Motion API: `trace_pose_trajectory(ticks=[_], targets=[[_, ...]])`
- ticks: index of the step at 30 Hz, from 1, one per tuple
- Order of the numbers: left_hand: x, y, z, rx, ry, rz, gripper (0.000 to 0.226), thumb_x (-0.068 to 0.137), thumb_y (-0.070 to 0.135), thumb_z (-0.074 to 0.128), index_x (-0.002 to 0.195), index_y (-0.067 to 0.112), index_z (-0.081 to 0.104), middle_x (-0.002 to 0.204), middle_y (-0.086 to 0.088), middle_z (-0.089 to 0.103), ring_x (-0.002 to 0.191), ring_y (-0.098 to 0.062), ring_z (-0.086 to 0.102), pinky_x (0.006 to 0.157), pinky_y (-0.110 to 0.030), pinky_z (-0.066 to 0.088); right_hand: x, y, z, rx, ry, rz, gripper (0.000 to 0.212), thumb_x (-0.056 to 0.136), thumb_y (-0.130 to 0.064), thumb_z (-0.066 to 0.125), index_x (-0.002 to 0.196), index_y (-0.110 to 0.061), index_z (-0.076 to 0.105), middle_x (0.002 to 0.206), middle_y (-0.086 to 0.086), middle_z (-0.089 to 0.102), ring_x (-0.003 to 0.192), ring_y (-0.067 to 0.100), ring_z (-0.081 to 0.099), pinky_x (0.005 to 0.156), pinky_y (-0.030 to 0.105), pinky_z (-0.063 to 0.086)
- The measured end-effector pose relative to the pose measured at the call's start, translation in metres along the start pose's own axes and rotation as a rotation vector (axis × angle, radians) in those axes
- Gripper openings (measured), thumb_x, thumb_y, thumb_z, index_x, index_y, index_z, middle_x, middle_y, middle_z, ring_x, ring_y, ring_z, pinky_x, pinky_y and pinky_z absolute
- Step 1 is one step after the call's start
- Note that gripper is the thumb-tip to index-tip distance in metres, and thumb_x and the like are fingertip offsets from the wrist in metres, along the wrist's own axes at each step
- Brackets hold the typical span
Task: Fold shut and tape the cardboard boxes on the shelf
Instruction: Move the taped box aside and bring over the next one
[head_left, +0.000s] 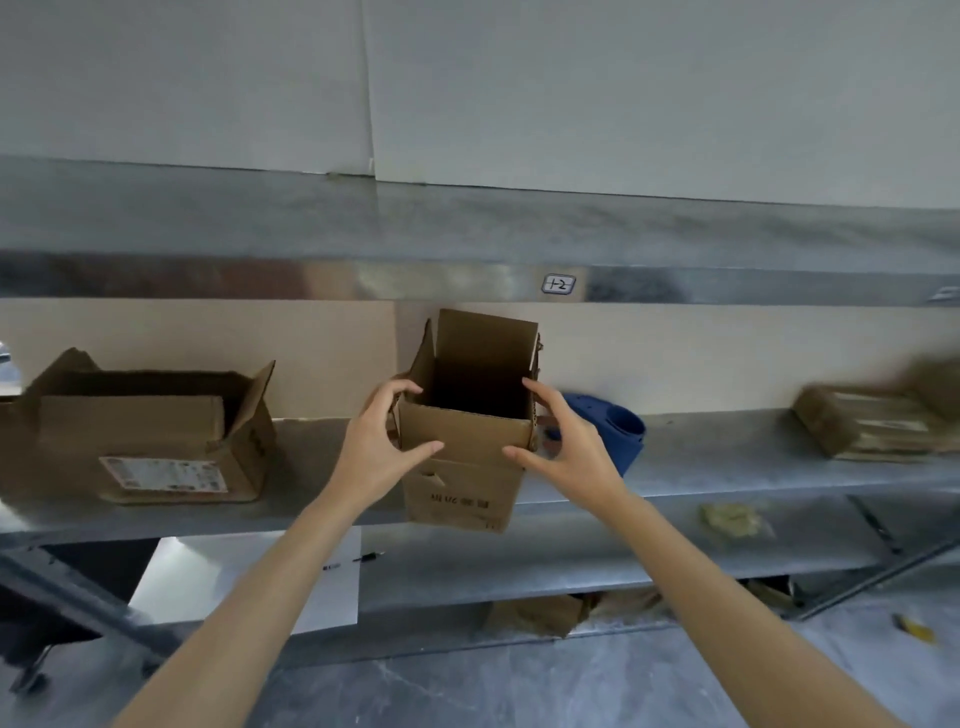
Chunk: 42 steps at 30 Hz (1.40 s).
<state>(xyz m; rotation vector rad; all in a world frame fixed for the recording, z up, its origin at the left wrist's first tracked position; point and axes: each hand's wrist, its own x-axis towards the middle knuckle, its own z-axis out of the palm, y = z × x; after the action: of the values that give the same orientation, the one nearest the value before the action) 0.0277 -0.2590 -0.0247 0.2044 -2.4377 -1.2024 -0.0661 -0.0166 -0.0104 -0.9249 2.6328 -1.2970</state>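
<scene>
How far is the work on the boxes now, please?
Done: nothing visible; no box is shut or taped. In hand: the left hand and right hand grip the small box, its flaps up. Left: fold and tape it, then the larger box, also open, on the shelf.

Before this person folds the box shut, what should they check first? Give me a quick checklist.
1. Both hands on box: ok, left hand and right hand grip its top corners.
2. Flaps free: ok, back flap stands upright.
3. Inside ready: cannot tell, too dark.
4. Tape at hand: cannot tell; blue thing behind box is unclear.
5. Box steady on shelf: cannot tell; its base reaches the front edge.
</scene>
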Motion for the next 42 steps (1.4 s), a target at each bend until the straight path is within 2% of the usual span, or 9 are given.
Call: trace_pose_trajectory(ticks=[4, 9, 13, 17, 23, 29, 35, 38, 42], targets=[[0.004, 0.006, 0.012, 0.052, 0.018, 0.013, 0.071, 0.074, 0.033, 0.086, 0.125, 0.052, 0.041, 0.123, 0.049, 0.036, 0.113, 0.033, 0.031, 0.082, 0.004, 0.031, -0.001, 0.015, -0.025, -0.049, -0.099, -0.049, 0.089, 0.068, -0.064, 0.07, 0.143, -0.057, 0.021, 0.146, -0.014, 0.044, 0.128, 0.007, 0.047, 0.103, 0.04, 0.048], [-0.015, 0.021, 0.026, 0.117, 0.174, -0.014, 0.074, 0.074, 0.03, 0.086, 0.136, 0.036, 0.045, 0.15, 0.01, 0.037, 0.131, -0.004, 0.038, 0.104, -0.025, 0.036, 0.013, 0.027, -0.047, -0.189, -0.195, -0.201, 0.089, 0.074, -0.051, 0.074, 0.147, -0.049, 0.022, 0.141, -0.008, 0.048, 0.12, 0.006, 0.051, 0.1, 0.032, 0.049], [-0.033, 0.044, 0.051, 0.256, 0.308, -0.004, 0.069, 0.073, 0.04, 0.085, 0.134, 0.033, 0.052, 0.154, 0.007, 0.029, 0.14, -0.017, 0.029, 0.105, -0.033, 0.035, 0.032, 0.039, -0.052, -0.234, -0.192, -0.289, 0.083, 0.083, -0.023, 0.077, 0.147, -0.043, 0.029, 0.135, -0.004, 0.05, 0.116, 0.009, 0.053, 0.094, 0.033, 0.052], [-0.043, 0.068, 0.081, 0.332, 0.436, -0.095, 0.082, 0.07, 0.06, 0.079, 0.141, 0.032, 0.046, 0.16, 0.003, 0.021, 0.144, -0.02, 0.018, 0.111, -0.037, 0.027, 0.046, 0.047, -0.054, -0.221, -0.166, -0.353, 0.078, 0.083, -0.026, 0.076, 0.146, -0.038, 0.032, 0.133, -0.001, 0.05, 0.113, 0.012, 0.054, 0.086, 0.028, 0.052], [-0.041, 0.097, 0.124, 0.213, 0.484, -0.2, 0.105, 0.059, 0.065, 0.083, 0.146, 0.03, 0.036, 0.162, 0.002, 0.006, 0.146, -0.021, 0.013, 0.107, -0.034, 0.03, 0.052, 0.049, -0.048, -0.162, -0.127, -0.385, 0.071, 0.08, -0.037, 0.077, 0.141, -0.033, 0.04, 0.132, 0.001, 0.049, 0.111, 0.017, 0.055, 0.087, 0.037, 0.054], [-0.037, 0.094, 0.128, 0.206, 0.567, -0.171, 0.083, 0.068, 0.042, 0.088, 0.137, 0.023, 0.046, 0.159, -0.002, 0.017, 0.144, -0.02, 0.022, 0.103, -0.023, 0.037, 0.046, 0.046, -0.051, -0.136, -0.131, -0.39, 0.069, 0.081, -0.042, 0.074, 0.141, -0.031, 0.041, 0.133, -0.001, 0.047, 0.108, 0.017, 0.056, 0.084, 0.04, 0.055], [-0.041, 0.062, 0.089, 0.123, 0.408, -0.091, 0.083, 0.065, 0.032, 0.091, 0.134, 0.028, 0.045, 0.159, 0.005, 0.017, 0.141, 0.002, 0.018, 0.104, -0.002, 0.022, 0.047, 0.053, -0.063, -0.205, -0.059, -0.369, 0.063, 0.085, -0.039, 0.072, 0.14, -0.031, 0.043, 0.137, -0.003, 0.044, 0.12, 0.014, 0.05, 0.086, 0.035, 0.056], [-0.038, 0.048, 0.062, 0.083, 0.259, -0.088, 0.084, 0.065, 0.029, 0.092, 0.132, 0.039, 0.041, 0.161, 0.015, 0.013, 0.141, 0.011, 0.013, 0.112, -0.022, 0.027, 0.049, 0.06, -0.066, -0.214, 0.009, -0.324, 0.059, 0.084, -0.037, 0.073, 0.137, -0.028, 0.047, 0.135, 0.001, 0.044, 0.115, 0.019, 0.053, 0.085, 0.037, 0.056], [-0.024, 0.034, 0.018, -0.017, 0.003, -0.115, 0.085, 0.067, 0.018, 0.091, 0.131, 0.043, 0.041, 0.156, 0.033, 0.015, 0.147, -0.006, 0.021, 0.114, -0.053, 0.036, 0.049, 0.064, -0.064, -0.22, 0.051, -0.273, 0.06, 0.081, -0.045, 0.073, 0.134, -0.027, 0.051, 0.139, 0.0, 0.038, 0.113, 0.013, 0.05, 0.087, 0.029, 0.052]])
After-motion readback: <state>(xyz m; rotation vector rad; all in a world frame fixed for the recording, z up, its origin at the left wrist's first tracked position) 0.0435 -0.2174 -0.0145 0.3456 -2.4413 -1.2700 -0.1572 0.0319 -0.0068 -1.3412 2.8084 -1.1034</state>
